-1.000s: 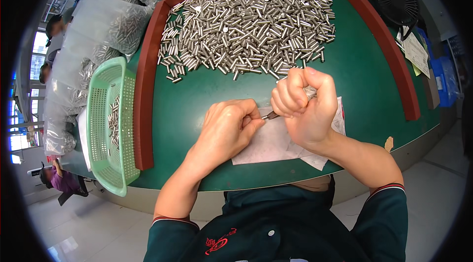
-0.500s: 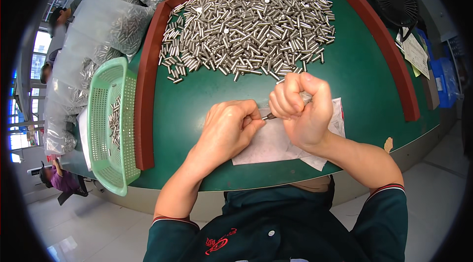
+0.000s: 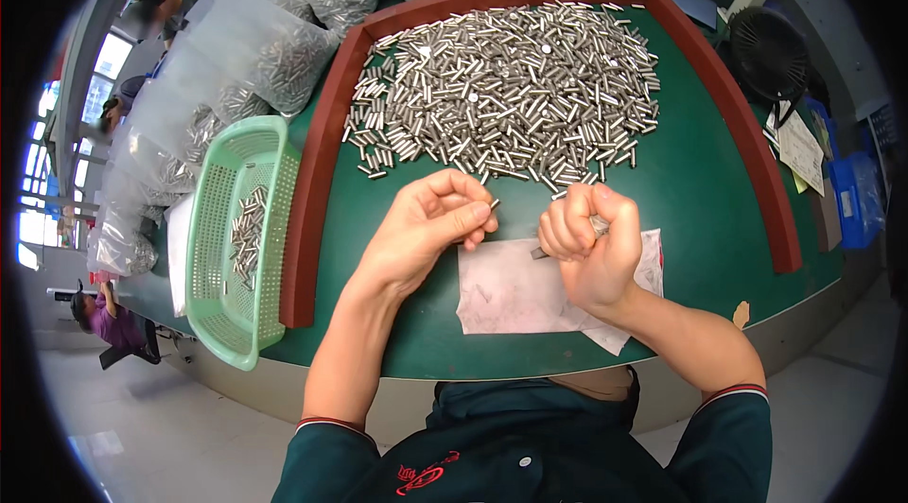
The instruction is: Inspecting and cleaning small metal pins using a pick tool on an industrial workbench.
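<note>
My left hand (image 3: 430,224) pinches a small metal pin (image 3: 494,204) between thumb and fingers, just short of the pile's near edge. The pile of short, shiny metal pins (image 3: 511,92) covers the far part of the green table. To the right, my right hand (image 3: 594,243) is wrapped in a fist around a slim hand tool (image 3: 540,253). Only the tool's dark end shows past the fingers, apart from the pin; its exact kind is hidden. Beneath the right hand lies a smudged, pale sheet (image 3: 511,300).
A dark red raised border (image 3: 307,219) frames the work surface. Left of it stands a green perforated basket (image 3: 218,314) with some pins inside. Clear bags of pins (image 3: 298,59) line the left and far sides. A black fan (image 3: 768,54) and papers (image 3: 799,153) are at right.
My left hand has drawn away from the tool's end, up and to the left, with the pin now apart from it. The right fist stays closed. The whole view has shifted slightly.
</note>
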`<state>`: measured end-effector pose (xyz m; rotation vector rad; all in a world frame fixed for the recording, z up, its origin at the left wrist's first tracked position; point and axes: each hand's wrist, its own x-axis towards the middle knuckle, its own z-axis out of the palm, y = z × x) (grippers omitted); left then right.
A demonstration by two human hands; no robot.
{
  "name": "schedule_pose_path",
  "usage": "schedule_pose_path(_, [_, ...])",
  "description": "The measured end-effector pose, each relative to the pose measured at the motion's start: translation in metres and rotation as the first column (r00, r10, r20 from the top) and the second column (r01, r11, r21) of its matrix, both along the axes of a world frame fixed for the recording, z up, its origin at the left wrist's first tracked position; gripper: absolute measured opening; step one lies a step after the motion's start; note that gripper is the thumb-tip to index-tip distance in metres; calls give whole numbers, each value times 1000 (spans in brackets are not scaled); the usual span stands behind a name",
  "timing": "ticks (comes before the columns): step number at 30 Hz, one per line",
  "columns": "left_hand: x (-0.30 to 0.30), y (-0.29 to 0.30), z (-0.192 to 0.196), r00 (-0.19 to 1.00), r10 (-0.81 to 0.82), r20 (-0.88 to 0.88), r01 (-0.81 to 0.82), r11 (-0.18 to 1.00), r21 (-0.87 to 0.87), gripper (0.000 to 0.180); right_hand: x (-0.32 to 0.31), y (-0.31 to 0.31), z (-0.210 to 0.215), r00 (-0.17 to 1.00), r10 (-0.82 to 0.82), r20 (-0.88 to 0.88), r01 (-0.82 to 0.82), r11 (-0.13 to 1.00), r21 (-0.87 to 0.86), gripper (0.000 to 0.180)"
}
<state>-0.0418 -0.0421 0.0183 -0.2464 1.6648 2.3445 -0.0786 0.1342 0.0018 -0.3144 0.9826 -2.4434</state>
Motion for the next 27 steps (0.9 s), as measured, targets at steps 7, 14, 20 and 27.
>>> schedule_pose_path(7, [-7,-4,-4,993,45,105,-73,958,277,23,2,-1,0,998,-24,55,25,1000,-16,37])
schedule_pose_path(14, [-14,-1,-13,956,244,-162,-287,889,-357,19,0,-2,2,1000,-13,26,13,1000,1,37])
schedule_pose_path(20, [-21,15,-24,775,-136,-618,-540,366,-758,18,-2,0,4,1000,-8,13,8,1000,14,36])
schedule_pose_path(27, [-24,15,-29,760,-212,-614,-548,300,-781,13,-1,-2,3,1000,-10,13,10,1000,16,36])
